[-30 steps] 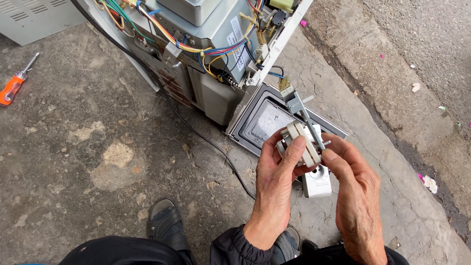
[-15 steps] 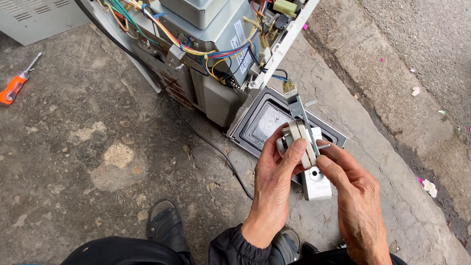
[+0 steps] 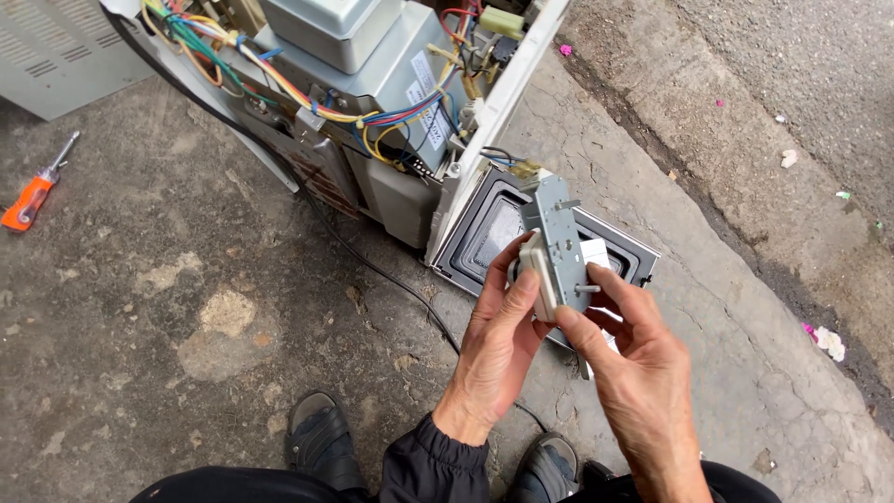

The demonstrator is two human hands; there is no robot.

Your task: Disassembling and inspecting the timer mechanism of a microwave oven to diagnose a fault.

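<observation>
Small metal-plated switch unit point(image 3: 556, 244) held upright above the open appliance door point(image 3: 484, 233). Left hand point(image 3: 494, 354) clamped on its pale body; right hand point(image 3: 633, 373) pinching the shaft. Likely light, rigid, sharp-edged; grip body, not terminals.

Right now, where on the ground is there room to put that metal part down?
The concrete between the screwdriver and the black cord is bare. So is the strip right of the door, up to the gutter. It is crowded by the opened oven, and near the shoes.
</observation>
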